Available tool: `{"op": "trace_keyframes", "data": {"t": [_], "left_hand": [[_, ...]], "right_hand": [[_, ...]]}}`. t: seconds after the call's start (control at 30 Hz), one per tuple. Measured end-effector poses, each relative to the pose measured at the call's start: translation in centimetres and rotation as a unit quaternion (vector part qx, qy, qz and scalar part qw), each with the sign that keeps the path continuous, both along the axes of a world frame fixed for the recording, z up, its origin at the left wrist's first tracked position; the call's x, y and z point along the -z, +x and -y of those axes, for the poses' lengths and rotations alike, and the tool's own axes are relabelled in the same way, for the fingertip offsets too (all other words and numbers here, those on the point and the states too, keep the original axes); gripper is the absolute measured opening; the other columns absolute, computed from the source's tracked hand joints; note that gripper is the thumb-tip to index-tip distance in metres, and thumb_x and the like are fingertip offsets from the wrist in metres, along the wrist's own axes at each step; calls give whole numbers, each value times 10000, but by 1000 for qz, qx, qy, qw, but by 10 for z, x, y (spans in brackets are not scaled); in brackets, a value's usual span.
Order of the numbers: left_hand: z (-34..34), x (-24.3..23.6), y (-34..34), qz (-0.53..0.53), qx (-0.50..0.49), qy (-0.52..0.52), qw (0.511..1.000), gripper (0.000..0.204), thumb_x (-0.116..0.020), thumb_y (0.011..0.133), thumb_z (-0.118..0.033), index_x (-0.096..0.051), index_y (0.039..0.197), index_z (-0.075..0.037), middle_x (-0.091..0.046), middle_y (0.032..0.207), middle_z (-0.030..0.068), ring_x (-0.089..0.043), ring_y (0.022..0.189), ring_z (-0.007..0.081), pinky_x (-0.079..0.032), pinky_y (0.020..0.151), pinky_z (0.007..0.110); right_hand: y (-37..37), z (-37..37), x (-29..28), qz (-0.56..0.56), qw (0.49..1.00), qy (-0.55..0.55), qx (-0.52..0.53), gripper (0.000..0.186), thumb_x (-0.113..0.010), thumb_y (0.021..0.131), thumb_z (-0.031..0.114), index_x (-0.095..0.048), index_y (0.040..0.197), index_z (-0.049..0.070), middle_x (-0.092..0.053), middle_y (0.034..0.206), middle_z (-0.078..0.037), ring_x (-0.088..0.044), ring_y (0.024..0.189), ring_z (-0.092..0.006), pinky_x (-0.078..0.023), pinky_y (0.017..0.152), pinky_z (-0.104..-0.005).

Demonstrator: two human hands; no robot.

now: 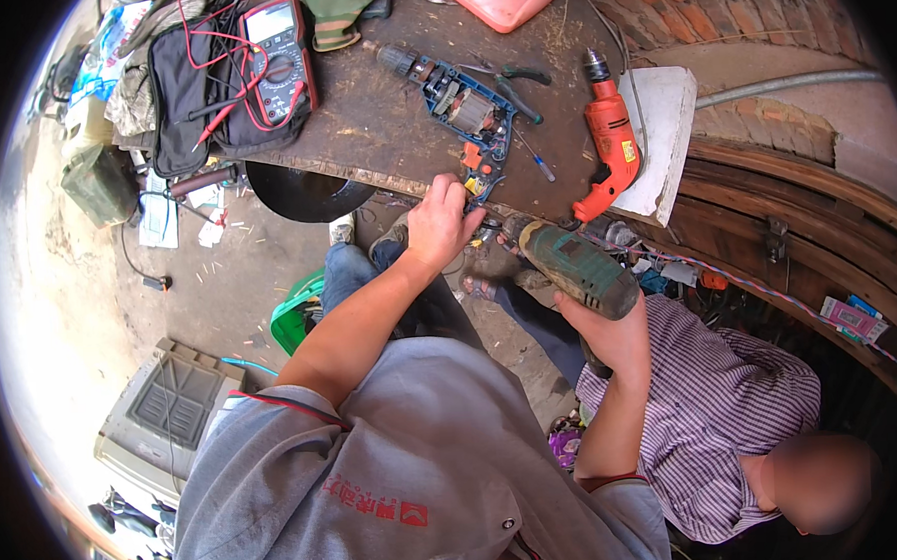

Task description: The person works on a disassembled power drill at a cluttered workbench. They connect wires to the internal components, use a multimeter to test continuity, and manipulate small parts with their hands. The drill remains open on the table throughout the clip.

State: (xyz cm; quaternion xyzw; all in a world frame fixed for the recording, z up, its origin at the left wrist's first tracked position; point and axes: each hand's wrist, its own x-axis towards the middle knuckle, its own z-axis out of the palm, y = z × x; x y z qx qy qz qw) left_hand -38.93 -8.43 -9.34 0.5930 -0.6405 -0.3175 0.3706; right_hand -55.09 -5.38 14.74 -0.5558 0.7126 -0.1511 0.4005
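Note:
An opened blue power drill point(461, 109) lies on the table, its motor windings and orange switch parts bare, its chuck toward the far left. At the table's front edge my left hand point(440, 222) is closed with its fingertips on the handle end of that drill. My right hand point(616, 333) grips a worn green cordless drill point(576, 262) by its handle, the front end pointing at the opened drill's handle. The tip of the green drill is partly hidden near my left thumb. Beside the opened drill are pliers point(521, 95) and a thin screwdriver point(537, 158).
An orange-red drill point(613, 143) lies at the right by a white board point(663, 141). A red multimeter point(277, 62) with leads rests on a black bag point(181, 111) at left. A black basin point(305, 191) is below the edge. Someone in a checked shirt point(718, 378) sits at right.

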Motion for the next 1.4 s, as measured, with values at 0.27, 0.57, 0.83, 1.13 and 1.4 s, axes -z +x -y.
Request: {"op": "trace_keyframes", "data": {"t": [0.27,0.57,0.83,1.13,1.4], "left_hand": [[-1,0,0,-1,-2,-2,1000,359,-826,756,-209,-569,965,-70,-546,1103,92,-655,867,352,-550,647,461],[-1,1,-1,2,2,12,1000,366,-815,765,-223,-567,980,-62,-554,1126,95,-654,893,346,-555,656,455],[0,2,-2,-5,-6,3,1000,365,-829,757,-221,-571,968,-73,-554,1121,87,-661,862,341,-548,634,455],[0,2,-2,-5,-7,9,1000,349,-821,765,-222,-570,954,-70,-557,1108,86,-661,848,344,-542,628,461],[1,2,-2,3,-4,5,1000,361,-818,776,-259,-568,947,-63,-562,1120,88,-661,857,349,-545,628,462]], "right_hand": [[0,1,-1,-3,1000,6,-12,453,-776,787,24,-643,1217,-31,-747,1052,-106,-676,933,-112,-524,864,-286],[-1,1,2,-5,1000,6,-18,516,-790,776,44,-620,1256,-34,-747,1040,-125,-686,934,-121,-526,870,-288],[-2,4,0,-15,1000,3,-21,518,-790,780,50,-616,1261,-32,-749,1040,-122,-679,930,-107,-526,862,-284],[0,5,-2,-5,1000,2,-15,351,-779,798,28,-694,1133,-28,-749,1029,-82,-681,917,-125,-527,842,-293],[14,14,-13,-127,984,-8,-125,581,-796,762,100,-595,1304,44,-732,1080,-140,-719,988,-291,-533,865,-344]]}}
